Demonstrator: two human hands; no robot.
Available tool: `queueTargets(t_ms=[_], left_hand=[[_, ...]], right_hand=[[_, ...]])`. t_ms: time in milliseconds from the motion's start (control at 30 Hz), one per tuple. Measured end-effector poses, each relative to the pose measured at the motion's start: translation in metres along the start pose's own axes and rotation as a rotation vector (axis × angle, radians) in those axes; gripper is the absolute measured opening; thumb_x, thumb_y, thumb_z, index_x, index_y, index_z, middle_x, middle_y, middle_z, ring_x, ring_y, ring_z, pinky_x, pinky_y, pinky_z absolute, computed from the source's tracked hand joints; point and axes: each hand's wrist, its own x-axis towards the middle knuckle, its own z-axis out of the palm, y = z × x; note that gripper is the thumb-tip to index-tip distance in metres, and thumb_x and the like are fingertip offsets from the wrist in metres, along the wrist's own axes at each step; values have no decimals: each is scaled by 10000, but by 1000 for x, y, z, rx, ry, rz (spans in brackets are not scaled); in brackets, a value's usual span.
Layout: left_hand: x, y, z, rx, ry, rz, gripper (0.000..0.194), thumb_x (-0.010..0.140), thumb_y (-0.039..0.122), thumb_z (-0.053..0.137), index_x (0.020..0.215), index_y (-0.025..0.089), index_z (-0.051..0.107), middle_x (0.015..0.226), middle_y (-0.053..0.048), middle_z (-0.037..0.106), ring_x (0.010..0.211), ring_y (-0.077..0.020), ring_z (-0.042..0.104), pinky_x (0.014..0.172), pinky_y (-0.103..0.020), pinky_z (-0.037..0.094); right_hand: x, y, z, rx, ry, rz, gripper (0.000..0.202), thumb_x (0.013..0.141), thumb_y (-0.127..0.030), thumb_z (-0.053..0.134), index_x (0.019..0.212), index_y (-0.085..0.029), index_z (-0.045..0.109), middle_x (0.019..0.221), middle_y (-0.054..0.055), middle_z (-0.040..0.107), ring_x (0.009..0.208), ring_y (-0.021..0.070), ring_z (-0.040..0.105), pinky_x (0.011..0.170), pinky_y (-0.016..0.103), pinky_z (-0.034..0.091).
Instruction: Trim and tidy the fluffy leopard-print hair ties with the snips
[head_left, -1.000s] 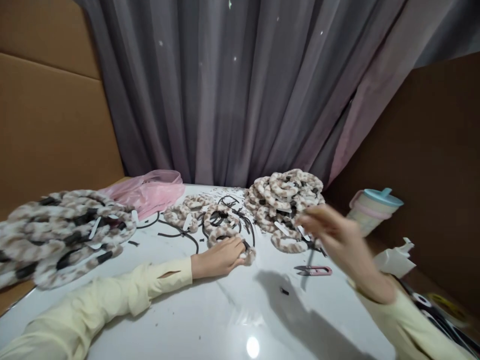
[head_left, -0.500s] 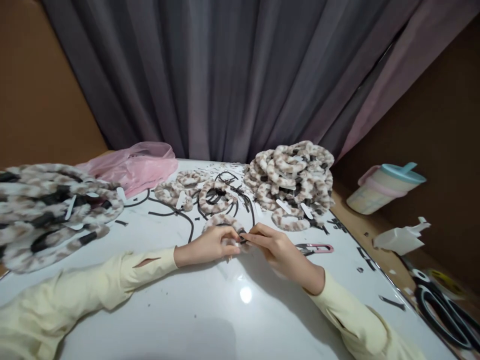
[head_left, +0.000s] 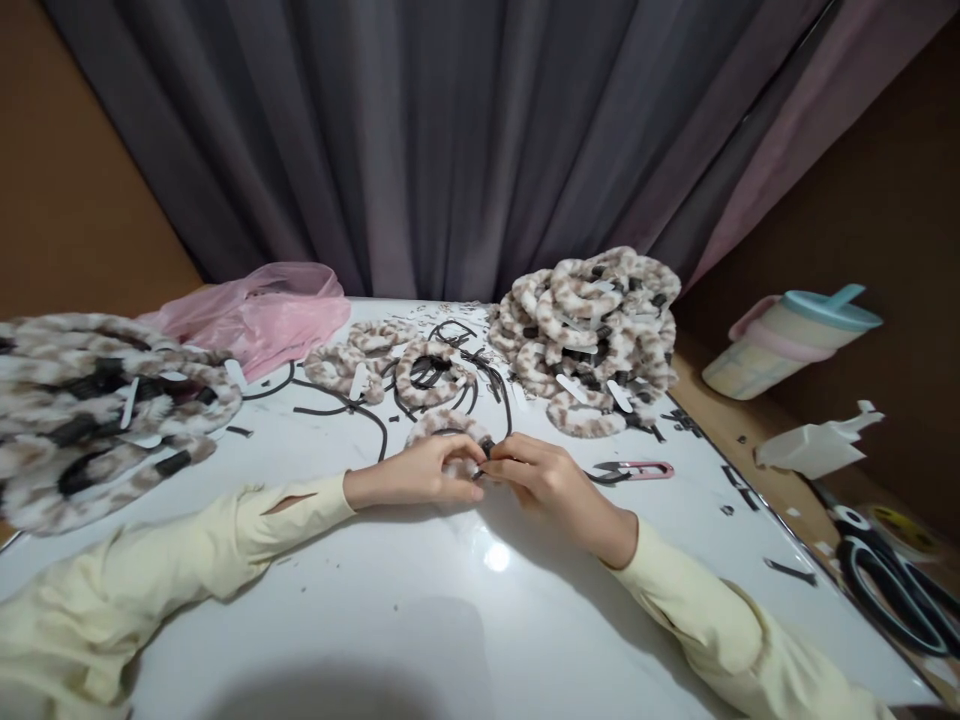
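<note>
My left hand (head_left: 421, 470) curls its thumb and fingers around the near part of a brown-and-white plush ring (head_left: 442, 423) at the table's middle. The fingertips of my right hand (head_left: 546, 484) are pinched together beside my left fingertips, at a small dark piece (head_left: 487, 445) on the ring. What exactly lies between the right fingertips is too small to tell. Behind the hands, another plush ring (head_left: 435, 374) lies among loose black cords (head_left: 380, 425). Pink-handled snips (head_left: 643, 469) rest just right of my right hand.
Plush rings are piled at the left (head_left: 112, 400) and the back right (head_left: 600, 330). A pink bag (head_left: 262, 315) lies behind the left pile. Along the right are a tumbler (head_left: 787, 345), a white bottle (head_left: 814, 447) and black scissors (head_left: 892, 590).
The camera view has shifted slightly. My left fingers have moved a little closer around the ring, and my right fingertips have drawn together near them. Both hands remain at the same ring.
</note>
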Motion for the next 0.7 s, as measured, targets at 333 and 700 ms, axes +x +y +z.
queueTargets(t_ms=[333,700], left_hand=[[2,-3,9,-219,33,-19,188,788,299,557,872,132,536,734,-2,546,626,-105,522,611,-236,429],[-11,-10,21,236,237,245,154,856,270,493,978,178,478,782,-5,570,642,-113,523,621,-217,404]], right_hand=[[0,1,-10,-14,-45,-21,373,790,25,360,1065,-130,557,852,93,593,742,167,499,617,266,428],[1,2,-24,-301,11,-143,264,849,4,359,890,-114,591,913,114,601,849,210,475,676,329,381]])
